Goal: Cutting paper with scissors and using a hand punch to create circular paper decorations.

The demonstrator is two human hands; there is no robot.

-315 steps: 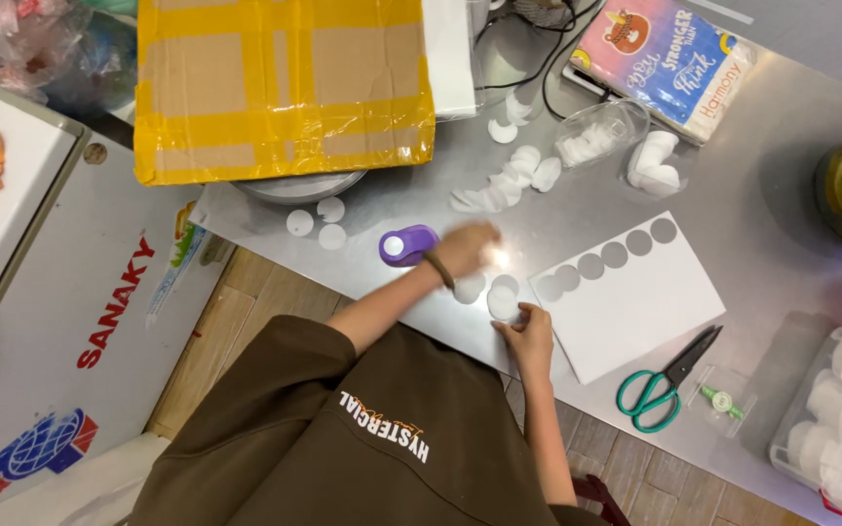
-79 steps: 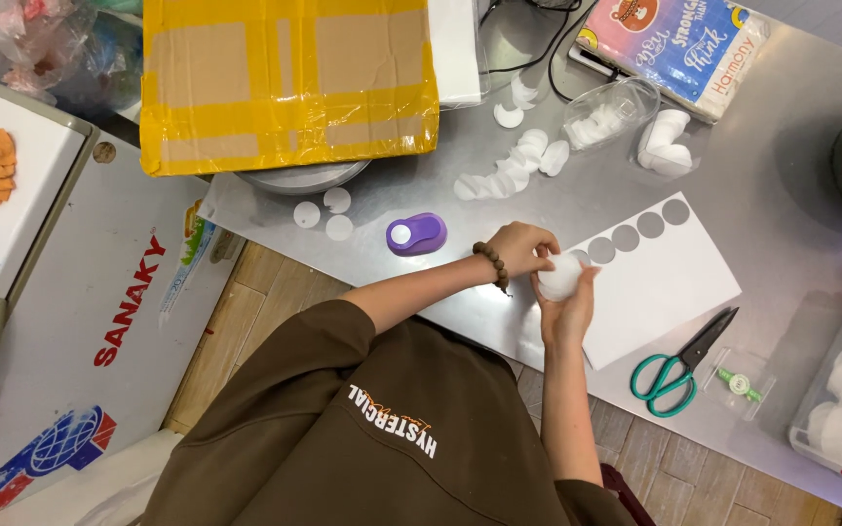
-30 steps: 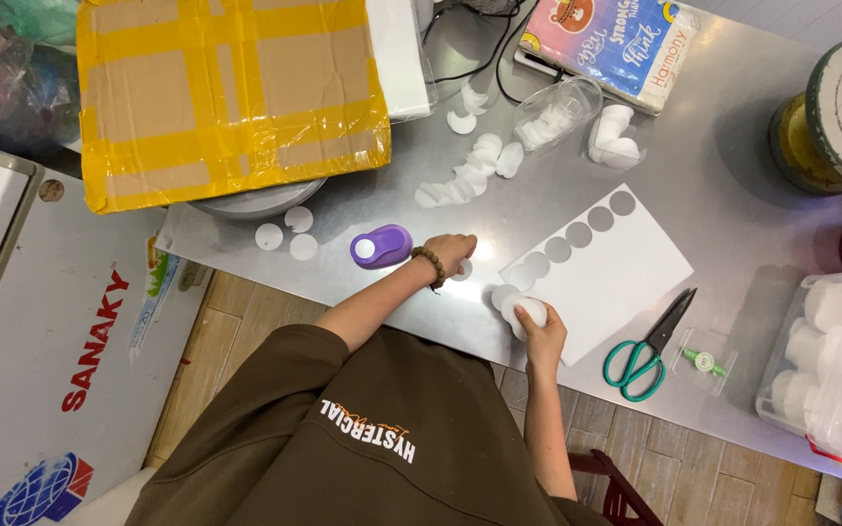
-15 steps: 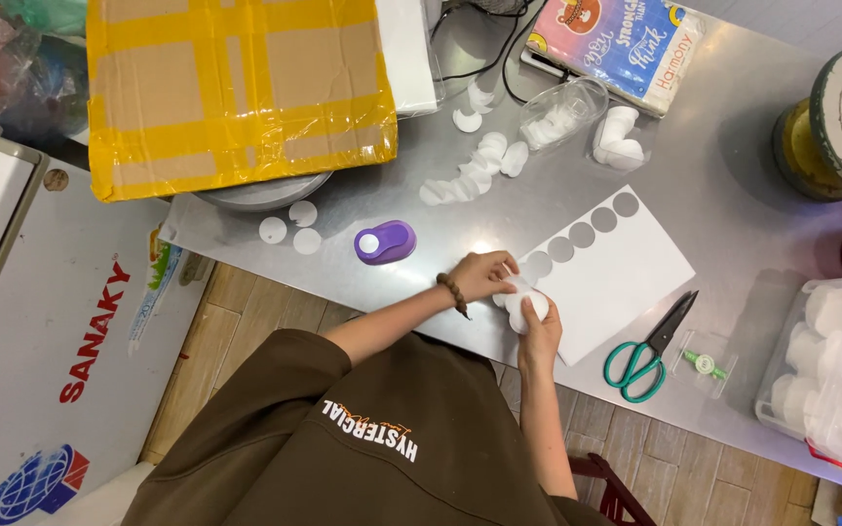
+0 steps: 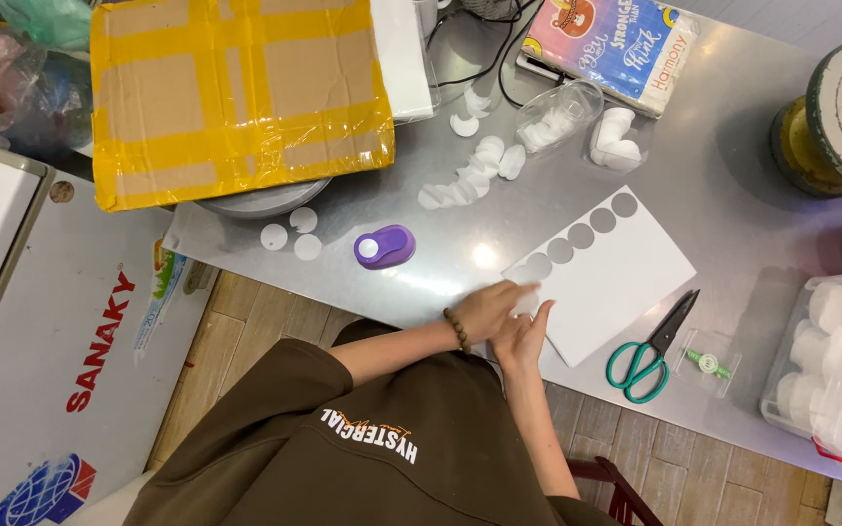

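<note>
Near the counter (image 5: 733, 175) edge, the left hand (image 5: 484, 310) and right hand (image 5: 523, 331) pinch a small white paper disc (image 5: 525, 302) together, just beside the punched white sheet (image 5: 611, 278). This looks like peeling or separating; next calls for fingertip care. The purple hole punch (image 5: 385, 246) sits beyond.

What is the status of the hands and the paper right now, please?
Left hand and right hand together on a small white piece. Punched paper sheet beside. Nothing obstructing.

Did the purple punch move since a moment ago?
No. The purple punch sits in the same spot, beside the three paper circles and below the taped box.
</note>
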